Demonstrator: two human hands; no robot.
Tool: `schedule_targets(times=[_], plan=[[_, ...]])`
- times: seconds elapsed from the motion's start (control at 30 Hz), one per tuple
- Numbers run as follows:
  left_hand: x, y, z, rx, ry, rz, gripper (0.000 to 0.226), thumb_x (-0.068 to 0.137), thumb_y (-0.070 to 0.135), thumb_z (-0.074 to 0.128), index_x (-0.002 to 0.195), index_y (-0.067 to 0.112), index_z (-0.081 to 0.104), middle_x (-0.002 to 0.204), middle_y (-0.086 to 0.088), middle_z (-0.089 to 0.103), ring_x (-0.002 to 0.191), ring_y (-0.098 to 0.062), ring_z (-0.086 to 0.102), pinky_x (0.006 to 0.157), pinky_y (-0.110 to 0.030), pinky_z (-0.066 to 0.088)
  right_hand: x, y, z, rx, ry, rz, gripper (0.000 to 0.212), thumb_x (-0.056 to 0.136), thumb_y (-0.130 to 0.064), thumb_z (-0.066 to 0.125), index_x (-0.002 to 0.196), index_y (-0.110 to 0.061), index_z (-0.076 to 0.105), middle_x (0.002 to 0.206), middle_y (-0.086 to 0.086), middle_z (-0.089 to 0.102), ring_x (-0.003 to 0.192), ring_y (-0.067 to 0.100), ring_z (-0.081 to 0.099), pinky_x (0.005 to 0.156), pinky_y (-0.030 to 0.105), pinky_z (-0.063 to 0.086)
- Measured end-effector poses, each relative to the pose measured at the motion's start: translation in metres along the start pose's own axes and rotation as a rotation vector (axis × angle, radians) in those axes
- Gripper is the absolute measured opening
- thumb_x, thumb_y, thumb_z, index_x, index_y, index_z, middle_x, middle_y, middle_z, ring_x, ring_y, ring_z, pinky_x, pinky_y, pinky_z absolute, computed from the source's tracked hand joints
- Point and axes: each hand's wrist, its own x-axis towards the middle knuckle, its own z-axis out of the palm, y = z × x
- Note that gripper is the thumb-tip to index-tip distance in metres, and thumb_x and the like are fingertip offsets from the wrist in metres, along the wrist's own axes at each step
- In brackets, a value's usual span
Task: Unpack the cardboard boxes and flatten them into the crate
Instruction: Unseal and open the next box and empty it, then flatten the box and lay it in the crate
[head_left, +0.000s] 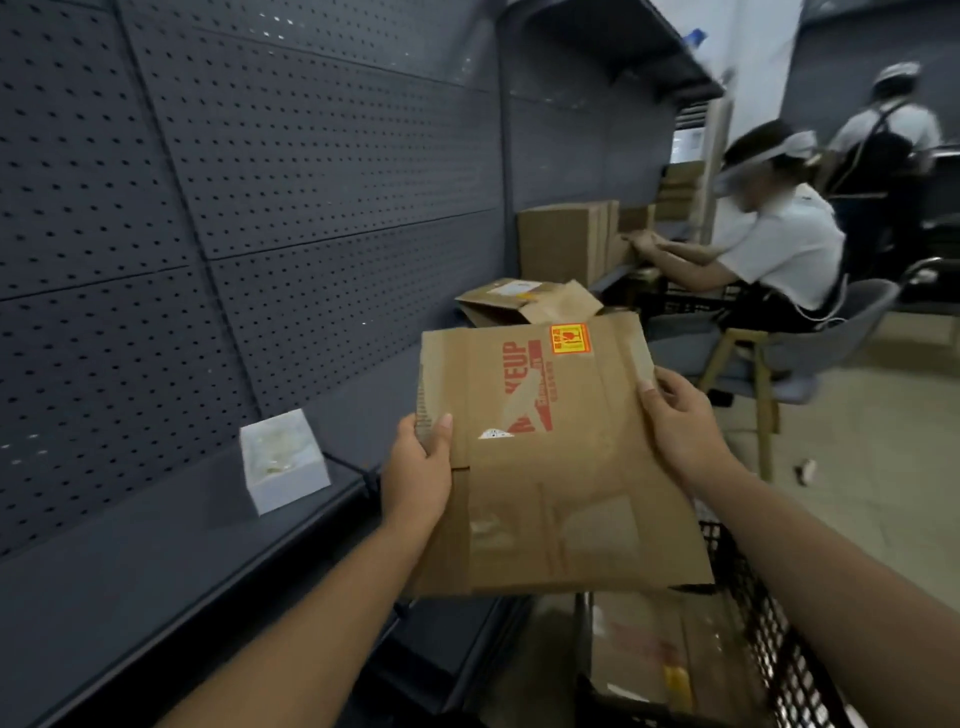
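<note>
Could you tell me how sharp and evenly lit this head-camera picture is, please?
Head view: the flattened cardboard box held by the left hand and right hand is fairly sharp, its red print readable; the seated person behind is motion-blurred; the pegboard wall bows from wide-angle distortion; the crate below lies in dim shadow.
</note>
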Motion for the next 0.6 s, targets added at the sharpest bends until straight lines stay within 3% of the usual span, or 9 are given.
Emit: schedule_targets(times=[0.07, 0.13, 0.2, 0.3, 0.4, 0.43, 0.53, 0.6], plan=[[-0.006, -0.003, 0.039, 0.013, -0.043, -0.033, 0.056, 0.102, 0.061, 0.047, 0.141, 0.021, 0.052, 0.121, 0.003, 0.067, 0.107, -0.021, 0.064, 0.092, -0.045, 0.055, 0.005, 0.026, -0.028, -0.077, 0.005, 0.053, 0.048, 0.104, -0.050, 0.048, 0.146, -0.026, 0.052, 0.131, -0.004, 0.065, 0.115, 0.019, 0.063, 0.102, 0.052, 0.052], [-0.015, -0.003, 0.075, 0.022, -0.094, -0.062, 0.048, 0.103, 0.058, 0.047, 0.134, 0.022, 0.053, 0.108, 0.008, 0.065, 0.094, -0.015, 0.062, 0.083, -0.039, 0.053, 0.009, 0.051, -0.053, -0.130, 0.022, 0.091, 0.048, 0.105, -0.050, 0.047, 0.145, -0.025, 0.053, 0.131, -0.004, 0.065, 0.117, 0.020, 0.062, 0.103, 0.050, 0.051], [-0.027, -0.006, 0.110, 0.020, -0.176, -0.093, 0.041, 0.104, 0.057, 0.046, 0.129, 0.025, 0.051, 0.102, 0.012, 0.062, 0.087, -0.011, 0.059, 0.077, -0.035, 0.049, 0.011, 0.072, -0.075, -0.194, 0.024, 0.105, 0.043, 0.107, -0.043, 0.045, 0.142, -0.021, 0.055, 0.127, -0.003, 0.064, 0.117, 0.021, 0.060, 0.102, 0.046, 0.049], [-0.042, -0.017, 0.155, 0.008, -0.261, -0.132, 0.039, 0.105, 0.053, 0.049, 0.130, 0.023, 0.052, 0.109, 0.008, 0.066, 0.091, -0.014, 0.062, 0.079, -0.035, 0.051, 0.014, 0.105, -0.097, -0.276, 0.008, 0.131, 0.038, 0.109, -0.034, 0.043, 0.138, -0.012, 0.056, 0.118, 0.000, 0.060, 0.114, 0.022, 0.057, 0.093, 0.037, 0.043], [-0.050, -0.033, 0.200, 0.010, -0.347, -0.165, 0.038, 0.106, 0.049, 0.049, 0.132, 0.022, 0.053, 0.109, 0.012, 0.065, 0.089, -0.006, 0.061, 0.074, -0.030, 0.050, 0.020, 0.148, -0.117, -0.344, 0.030, 0.202, 0.038, 0.109, -0.030, 0.043, 0.135, -0.005, 0.054, 0.115, 0.008, 0.058, 0.109, 0.025, 0.056, 0.093, 0.040, 0.043], [-0.053, -0.041, 0.216, 0.020, -0.394, -0.185, 0.041, 0.106, 0.050, 0.048, 0.135, 0.022, 0.051, 0.114, 0.011, 0.065, 0.094, -0.007, 0.062, 0.077, -0.031, 0.051, 0.023, 0.166, -0.122, -0.363, 0.040, 0.233, 0.038, 0.109, -0.032, 0.043, 0.135, -0.006, 0.054, 0.119, 0.012, 0.061, 0.113, 0.029, 0.057, 0.097, 0.044, 0.045], [-0.065, -0.068, 0.259, 0.107, -0.496, -0.224, 0.057, 0.105, 0.053, 0.044, 0.154, 0.024, 0.037, 0.149, 0.000, 0.055, 0.131, -0.024, 0.056, 0.109, -0.043, 0.046, 0.026, 0.218, -0.132, -0.407, 0.020, 0.316, 0.035, 0.108, -0.028, 0.046, 0.136, -0.007, 0.052, 0.128, 0.017, 0.062, 0.121, 0.037, 0.058, 0.101, 0.047, 0.044], [-0.072, -0.084, 0.284, 0.128, -0.542, -0.272, 0.053, 0.109, 0.040, 0.044, 0.157, 0.018, 0.033, 0.152, 0.000, 0.049, 0.138, -0.027, 0.050, 0.109, -0.031, 0.036, 0.027, 0.250, -0.135, -0.443, 0.005, 0.375, 0.034, 0.108, -0.026, 0.046, 0.135, -0.006, 0.051, 0.130, 0.019, 0.063, 0.121, 0.039, 0.058, 0.098, 0.043, 0.044]])
